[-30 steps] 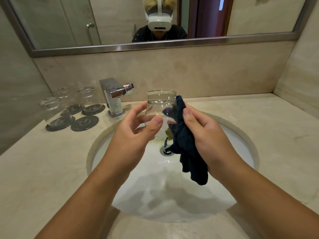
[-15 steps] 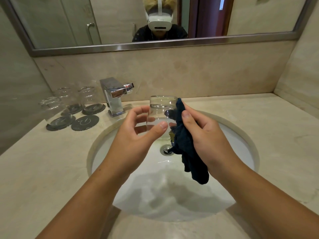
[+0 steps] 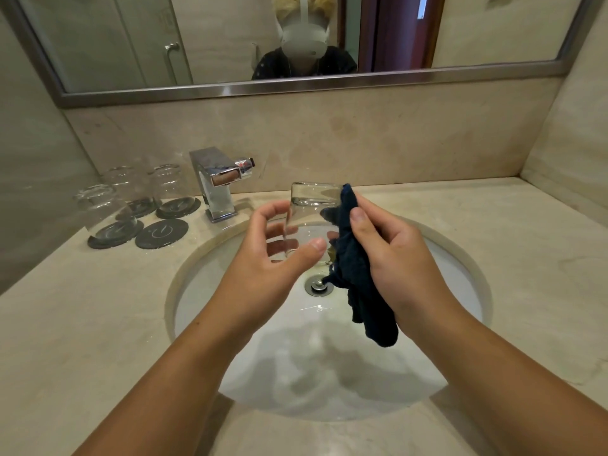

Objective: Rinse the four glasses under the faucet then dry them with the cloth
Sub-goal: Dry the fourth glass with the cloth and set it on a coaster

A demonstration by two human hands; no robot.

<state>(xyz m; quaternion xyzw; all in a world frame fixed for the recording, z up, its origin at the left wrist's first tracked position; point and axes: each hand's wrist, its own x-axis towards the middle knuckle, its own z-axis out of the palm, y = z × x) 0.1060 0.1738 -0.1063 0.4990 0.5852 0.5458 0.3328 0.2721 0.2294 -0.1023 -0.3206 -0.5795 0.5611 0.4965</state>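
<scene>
Three upturned tumblers (image 3: pixel 105 209) stand on coasters (image 3: pixel 161 233), left of frame, apparently finished. At centre, over the basin (image 3: pixel 460 255), the left hand (image 3: pixel 273 258) curls round the fourth tumbler (image 3: pixel 312 212); the right hand (image 3: pixel 391 255) grips the dark cloth (image 3: pixel 357 271) against its side. Judged: last drying under way.

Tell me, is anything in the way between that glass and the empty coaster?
Nothing visible is. The glass, held in the left hand over the sink, has only counter between it and the empty coaster; the faucet stands just behind that path.
</scene>
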